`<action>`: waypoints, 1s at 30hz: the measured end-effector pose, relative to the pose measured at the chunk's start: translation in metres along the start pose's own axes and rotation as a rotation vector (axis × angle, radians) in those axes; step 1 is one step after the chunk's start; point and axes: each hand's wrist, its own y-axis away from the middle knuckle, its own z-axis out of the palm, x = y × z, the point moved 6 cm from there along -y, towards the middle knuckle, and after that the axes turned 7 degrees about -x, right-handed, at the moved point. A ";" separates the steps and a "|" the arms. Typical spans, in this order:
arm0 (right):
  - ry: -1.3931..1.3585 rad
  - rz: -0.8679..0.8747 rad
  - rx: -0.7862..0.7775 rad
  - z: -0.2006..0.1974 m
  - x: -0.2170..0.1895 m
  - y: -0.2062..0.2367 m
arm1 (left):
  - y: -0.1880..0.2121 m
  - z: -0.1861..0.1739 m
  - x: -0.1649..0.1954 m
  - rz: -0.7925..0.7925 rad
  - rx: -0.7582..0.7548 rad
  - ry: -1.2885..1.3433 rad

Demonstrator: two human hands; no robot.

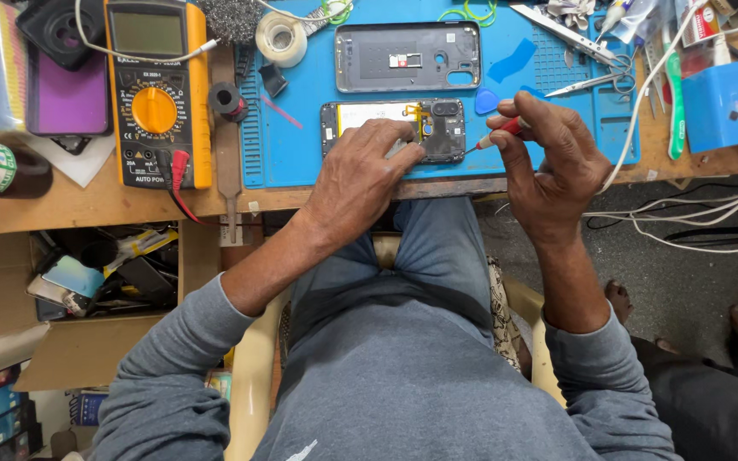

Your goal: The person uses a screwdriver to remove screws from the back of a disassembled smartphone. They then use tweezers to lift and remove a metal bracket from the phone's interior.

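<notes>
While the yellow multimeter (pixel 158 94) sat idle at the left of the bench, its leads trailing off the edge, the work itself looked to be partway through. The opened phone (pixel 392 130) lay near the front edge of the blue mat (pixel 301 162), its rear cover (pixel 407 56) already off and resting just behind it on the same mat. The left hand (pixel 360 175) pressed flat across the phone's middle, fingers spread and gripping nothing, simply pinning it down. What showed of the phone was a pale battery at the left end and a dark inner frame with camera openings at the right. The right hand (pixel 548 158) was closed around a red-handled screwdriver (pixel 499 134), its tip touching the phone's right end. By my judgement the inner frame remained in place, so its screws were not yet all out.
</notes>
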 end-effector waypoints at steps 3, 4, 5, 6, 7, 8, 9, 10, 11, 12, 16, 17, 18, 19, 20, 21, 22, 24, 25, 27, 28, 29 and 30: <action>0.017 0.007 -0.002 -0.002 0.000 0.000 | -0.001 0.001 0.000 -0.001 0.014 -0.016; 0.017 0.004 0.000 -0.002 0.000 -0.001 | -0.002 0.001 0.000 0.003 0.022 -0.020; 0.018 0.001 0.001 -0.002 -0.001 -0.001 | -0.002 0.001 0.001 0.000 0.022 -0.013; 0.051 -0.004 0.002 -0.002 -0.002 -0.001 | -0.002 0.001 0.000 -0.003 0.021 -0.005; 0.085 -0.009 0.002 -0.003 -0.003 -0.001 | -0.003 0.001 0.000 -0.006 0.021 0.002; 0.119 -0.015 0.002 -0.003 -0.004 -0.001 | -0.003 0.002 0.000 -0.009 0.019 0.004; 0.113 -0.010 0.006 -0.003 -0.004 -0.001 | -0.003 0.001 0.000 -0.012 0.016 0.005; 0.108 -0.003 0.011 -0.003 -0.003 -0.002 | -0.003 0.001 0.000 -0.014 0.012 0.007; 0.103 0.004 0.015 -0.003 -0.003 -0.003 | -0.003 0.001 0.000 -0.014 0.012 0.013; 0.115 -0.005 0.015 -0.003 -0.004 -0.003 | -0.004 0.000 0.000 -0.012 0.014 0.017; 0.130 -0.025 0.016 -0.003 -0.007 -0.004 | -0.004 0.000 0.000 -0.001 0.017 0.005; 0.125 -0.023 0.016 -0.003 -0.007 -0.003 | -0.004 0.000 0.000 -0.005 0.012 0.004; 0.121 -0.025 0.017 -0.003 -0.007 -0.002 | -0.004 0.001 -0.001 -0.008 0.006 0.002; 0.118 -0.030 0.018 -0.004 -0.008 -0.002 | -0.004 0.002 -0.001 -0.011 0.004 0.000; 0.115 -0.036 0.020 -0.004 -0.007 -0.001 | -0.004 0.002 -0.001 -0.010 0.008 -0.002; 0.126 -0.036 0.019 -0.004 -0.007 -0.001 | -0.004 0.002 -0.001 -0.010 0.011 -0.002; 0.136 -0.033 0.017 -0.003 -0.006 -0.001 | -0.004 0.003 -0.001 -0.011 0.011 -0.001; 0.131 -0.025 0.018 -0.003 -0.004 -0.002 | -0.004 0.003 -0.001 -0.014 0.020 -0.008; 0.114 -0.021 0.021 -0.002 -0.003 -0.003 | -0.004 0.003 -0.002 -0.015 0.026 -0.014; 0.107 -0.021 0.022 -0.001 -0.003 -0.003 | -0.004 0.004 -0.003 -0.027 0.010 -0.006; 0.117 -0.028 0.021 -0.001 -0.004 -0.003 | -0.004 0.005 -0.003 -0.032 0.003 -0.003; 0.128 -0.035 0.021 -0.001 -0.005 -0.003 | -0.004 0.005 -0.003 -0.026 0.012 -0.009; 0.124 -0.029 0.020 -0.001 -0.005 -0.003 | -0.003 0.005 -0.004 -0.020 0.021 -0.014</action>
